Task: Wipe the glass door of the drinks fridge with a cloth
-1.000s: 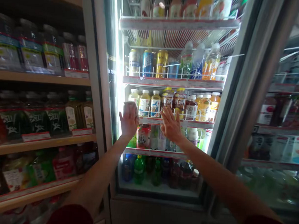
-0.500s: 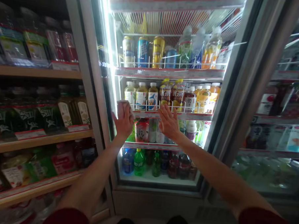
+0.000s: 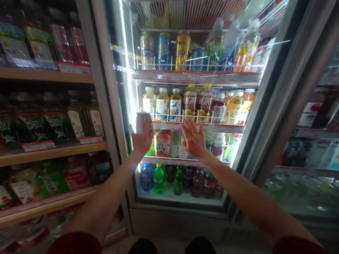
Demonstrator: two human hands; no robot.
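My left hand (image 3: 142,141) is up at the lit glass door (image 3: 125,102) of a drinks fridge, near its left edge. Under its fingers a light-coloured cloth (image 3: 142,117) lies against the glass; motion blurs the fingertips. To the right, my right hand (image 3: 194,140) rests flat on the pane, fingers spread and nothing in it. Behind the glass, bottles with white caps (image 3: 175,104) and yellow-capped tea bottles (image 3: 204,102) stand just above the hands. A red-labelled bottle (image 3: 162,143) shows between them, one shelf lower.
Wooden shelves (image 3: 44,156) full of drink bottles stand at the left. A metal door frame (image 3: 282,109) and another glass-fronted fridge (image 3: 321,133) are at the right. Cans (image 3: 183,51) fill part of an upper shelf, and a green bottle (image 3: 158,179) stands on the bottom one.
The view has tilted slightly, so the fridge's upper shelves appear higher. The left hand and cloth stay near the left side of the glass, shifted slightly; the right hand remains flat.
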